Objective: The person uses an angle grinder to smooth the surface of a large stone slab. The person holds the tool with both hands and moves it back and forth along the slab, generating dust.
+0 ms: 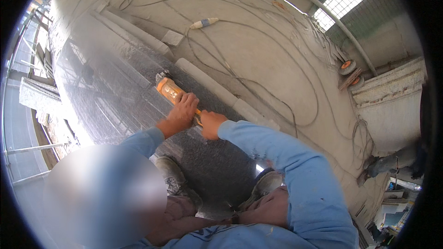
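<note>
Fingers curled, left hand (183,109) and right hand (213,124) grip an orange power tool (167,87), handle (198,118) mostly hidden, markings (171,92) illegible.

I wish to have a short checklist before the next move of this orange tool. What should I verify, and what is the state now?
1. Two-handed grip: left hand and right hand both hold the orange power tool: ok.
2. Hand protection: both bare, probably not ok.
3. Tool head touching the dark slab: cannot tell.
4. Tool switched off: cannot tell.
5. Cable connector away from slab, on floor: ok.
</note>
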Motion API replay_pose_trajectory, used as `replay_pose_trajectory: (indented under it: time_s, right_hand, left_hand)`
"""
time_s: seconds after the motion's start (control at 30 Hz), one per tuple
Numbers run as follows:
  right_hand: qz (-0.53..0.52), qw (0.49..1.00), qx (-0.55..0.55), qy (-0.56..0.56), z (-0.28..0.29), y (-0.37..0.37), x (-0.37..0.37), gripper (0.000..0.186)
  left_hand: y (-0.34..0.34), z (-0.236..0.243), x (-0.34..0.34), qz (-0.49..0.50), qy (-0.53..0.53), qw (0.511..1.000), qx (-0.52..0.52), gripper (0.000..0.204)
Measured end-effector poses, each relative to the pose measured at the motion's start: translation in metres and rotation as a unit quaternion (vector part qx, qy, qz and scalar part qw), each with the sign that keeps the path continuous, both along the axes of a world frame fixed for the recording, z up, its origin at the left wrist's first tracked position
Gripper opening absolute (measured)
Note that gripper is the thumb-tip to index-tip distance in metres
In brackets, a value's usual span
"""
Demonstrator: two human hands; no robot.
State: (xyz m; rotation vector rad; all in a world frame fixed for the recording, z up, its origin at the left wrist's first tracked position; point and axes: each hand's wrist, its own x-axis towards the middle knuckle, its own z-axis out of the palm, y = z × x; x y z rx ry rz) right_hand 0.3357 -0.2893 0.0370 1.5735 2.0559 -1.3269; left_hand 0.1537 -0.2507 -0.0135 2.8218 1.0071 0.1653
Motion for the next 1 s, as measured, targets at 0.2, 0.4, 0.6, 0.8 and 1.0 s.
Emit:
replay_pose_trajectory:
  time_s: [0.2,0.4,0.6,0.8,1.0]
  right_hand:
    - [-0.005,0.999,-0.038,-0.016,0.022,-0.022,0.013,0.043]
    - [0.000,0.999,-0.035,-0.013,0.034,-0.044,0.033,0.042]
    - [-0.011,1.000,-0.024,0.003,0.030,-0.043,0.035,0.044]
    - [-0.008,1.000,-0.026,0.003,0.019,-0.030,0.024,0.043]
    - [-0.012,1.000,-0.014,0.000,0.003,-0.022,0.016,0.042]
  left_hand:
    - [-0.025,0.003,0.011,-0.003,-0.004,1.000,-0.005,0.066]
    - [-0.045,0.014,0.029,-0.020,-0.046,0.998,-0.023,0.067]
    - [-0.043,0.020,0.032,-0.012,-0.019,0.999,-0.038,0.062]
    - [-0.030,0.011,0.022,-0.009,-0.027,0.999,-0.017,0.060]
    - [-0.021,0.007,0.016,-0.006,-0.008,1.000,-0.016,0.057]
